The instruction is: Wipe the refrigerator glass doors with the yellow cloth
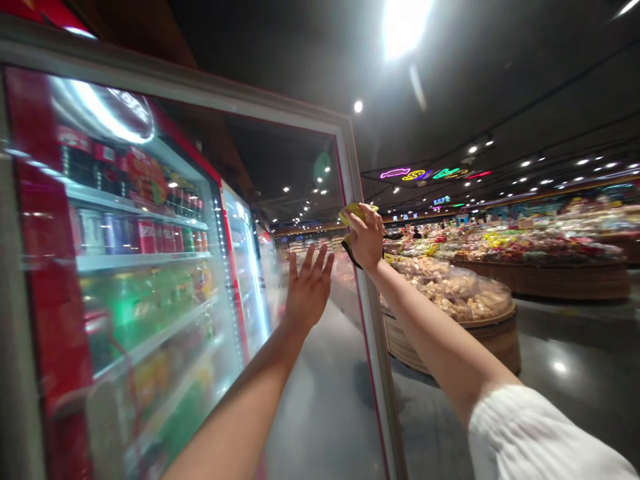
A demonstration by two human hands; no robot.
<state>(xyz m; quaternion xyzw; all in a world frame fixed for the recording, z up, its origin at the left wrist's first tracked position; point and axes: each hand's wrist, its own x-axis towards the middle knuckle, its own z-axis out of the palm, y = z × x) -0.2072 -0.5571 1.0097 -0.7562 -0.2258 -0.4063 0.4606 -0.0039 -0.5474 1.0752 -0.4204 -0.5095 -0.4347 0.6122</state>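
Observation:
A framed glass door (300,167) of a drinks fridge stands swung out in front of me. My right hand (367,239) is closed around a yellow cloth (361,212) and presses it to the door's outer frame (356,167), with a dark edge showing below the fingers. Flat against or just before the glass, my left hand (310,287) has its fingers spread and holds nothing; whether it touches the pane I cannot tell.
On the left, the red fridge (35,267) holds bottles (105,167) and cans (150,237) on lit shelves. Beyond the door's right edge stands a round wooden display (450,340) heaped with packaged goods. More displays (560,280) fill the back right. Grey floor (560,340) lies between them.

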